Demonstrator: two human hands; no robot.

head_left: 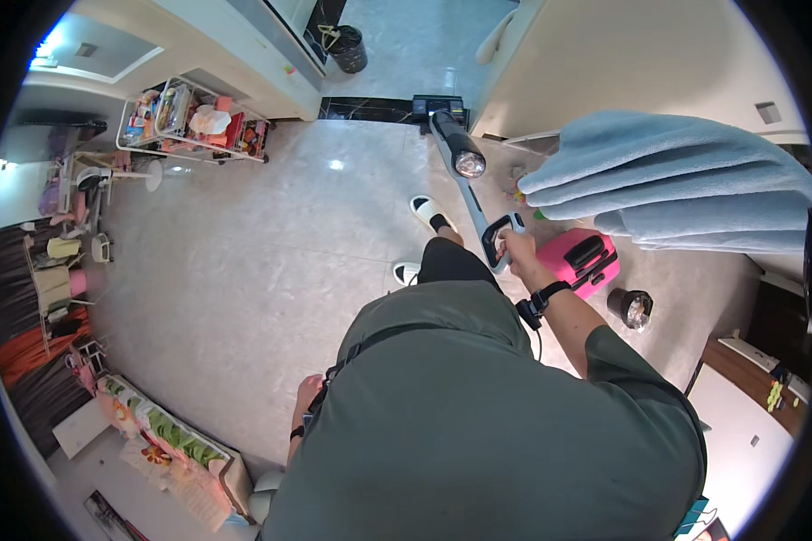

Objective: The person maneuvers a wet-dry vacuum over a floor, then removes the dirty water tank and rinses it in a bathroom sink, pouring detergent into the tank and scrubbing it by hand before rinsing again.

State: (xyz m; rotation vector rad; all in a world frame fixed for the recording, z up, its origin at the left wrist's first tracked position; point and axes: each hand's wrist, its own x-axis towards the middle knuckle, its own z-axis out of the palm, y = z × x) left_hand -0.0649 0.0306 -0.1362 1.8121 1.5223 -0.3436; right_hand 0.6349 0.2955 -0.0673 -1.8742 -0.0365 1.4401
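Honestly, got right hand closed round stick vacuum, can't tell with left hand, might snag threshold if rushed.

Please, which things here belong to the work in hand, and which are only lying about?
In use:
stick vacuum, gripped by the right hand
its floor head, at the doorway

Not in use:
pink suitcase
blue hanging cloth
dark bin beside the suitcase

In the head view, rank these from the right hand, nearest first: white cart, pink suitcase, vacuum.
1. Vacuum: gripped in the right hand.
2. Pink suitcase: just right of the hand.
3. White cart: farthest, ahead and left.
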